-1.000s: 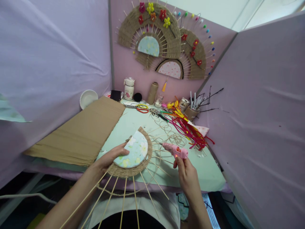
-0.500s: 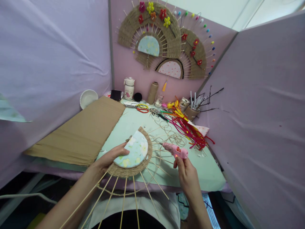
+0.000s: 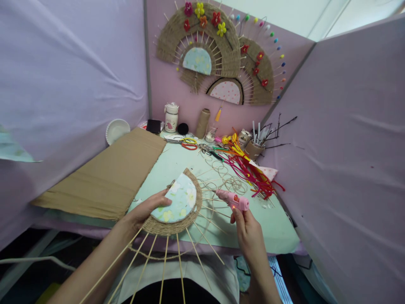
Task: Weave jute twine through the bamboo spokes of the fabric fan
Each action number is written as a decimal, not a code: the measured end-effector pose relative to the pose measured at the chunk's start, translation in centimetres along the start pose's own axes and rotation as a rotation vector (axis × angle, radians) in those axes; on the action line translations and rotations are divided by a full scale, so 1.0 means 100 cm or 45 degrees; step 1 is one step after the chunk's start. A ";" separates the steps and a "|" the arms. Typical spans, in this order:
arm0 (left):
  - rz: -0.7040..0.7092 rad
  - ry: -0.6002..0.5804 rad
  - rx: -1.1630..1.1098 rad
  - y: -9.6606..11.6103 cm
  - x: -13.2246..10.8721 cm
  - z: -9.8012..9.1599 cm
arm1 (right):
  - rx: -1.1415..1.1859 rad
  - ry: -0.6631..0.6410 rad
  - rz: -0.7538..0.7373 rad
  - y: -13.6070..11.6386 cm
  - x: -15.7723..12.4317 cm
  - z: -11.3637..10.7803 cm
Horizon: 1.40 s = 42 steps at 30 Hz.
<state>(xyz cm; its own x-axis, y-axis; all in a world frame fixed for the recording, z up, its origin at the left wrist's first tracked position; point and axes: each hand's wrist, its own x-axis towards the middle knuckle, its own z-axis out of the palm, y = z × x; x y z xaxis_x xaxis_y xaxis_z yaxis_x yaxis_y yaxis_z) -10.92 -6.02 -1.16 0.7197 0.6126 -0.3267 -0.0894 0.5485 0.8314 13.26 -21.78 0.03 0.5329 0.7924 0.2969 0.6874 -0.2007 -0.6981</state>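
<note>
Head view. I am watching the left hand (image 3: 144, 211) resting on the left edge of the half-round floral fabric fan piece edged with coiled jute cord (image 3: 180, 202); I cannot tell whether its fingers are clasping it. The piece is lying at the near edge of the pale green desk (image 3: 177, 162), thin wooden skewers (image 3: 164, 261) radiating outward. The right hand (image 3: 248, 232) is gripping the small pink hot glue gun (image 3: 232, 199), fingers closed round its handle, nozzle pointing at the fan's right rim.
</note>
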 end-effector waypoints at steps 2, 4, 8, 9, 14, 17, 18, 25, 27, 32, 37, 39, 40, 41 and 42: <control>0.001 -0.007 -0.013 0.000 0.000 0.000 | -0.016 -0.004 -0.016 -0.002 -0.001 0.000; 0.007 -0.010 -0.020 0.000 -0.001 0.001 | -0.052 0.005 -0.041 -0.003 -0.003 0.000; -0.001 0.044 -0.025 0.000 -0.002 0.001 | -0.088 0.176 -0.066 -0.004 -0.007 -0.008; -0.004 0.055 -0.034 0.001 -0.002 0.001 | -0.093 0.249 -0.053 -0.003 -0.007 -0.013; -0.021 0.069 -0.131 0.004 -0.002 0.000 | -0.320 0.494 0.046 0.027 0.007 -0.045; -0.058 0.160 -0.194 0.006 0.000 0.000 | -0.637 0.422 0.146 0.062 0.019 -0.056; -0.064 0.200 -0.206 0.007 0.001 -0.001 | -0.741 0.379 0.170 0.073 0.021 -0.057; -0.117 0.257 -0.264 0.010 0.000 -0.002 | -1.091 0.159 0.265 0.110 0.020 -0.039; -0.117 0.218 -0.276 0.011 -0.001 -0.001 | -1.080 0.227 0.271 0.105 0.020 -0.039; -0.056 0.084 -0.305 0.009 -0.007 -0.001 | -0.434 0.390 -0.104 0.071 0.033 -0.034; -0.056 0.062 -0.363 0.005 -0.009 -0.005 | 0.535 -0.068 -0.227 0.030 0.058 0.013; -0.054 0.059 -0.396 0.004 -0.009 -0.006 | 0.749 -0.149 -0.194 0.021 0.068 0.032; -0.052 0.050 -0.411 0.003 -0.008 -0.006 | 0.832 -0.156 -0.182 0.018 0.072 0.040; -0.048 0.038 -0.424 0.003 -0.008 -0.006 | 0.907 -0.158 -0.176 0.016 0.076 0.046; -0.043 0.026 -0.434 0.003 -0.008 -0.005 | 0.977 -0.171 -0.175 0.014 0.079 0.051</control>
<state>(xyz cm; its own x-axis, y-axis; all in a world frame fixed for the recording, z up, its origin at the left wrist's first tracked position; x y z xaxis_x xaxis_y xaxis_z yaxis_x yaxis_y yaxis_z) -11.90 -6.05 -0.90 0.7126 0.6002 -0.3633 -0.2935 0.7253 0.6228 15.94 -12.86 -1.94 0.3698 0.8540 0.3660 0.1844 0.3186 -0.9298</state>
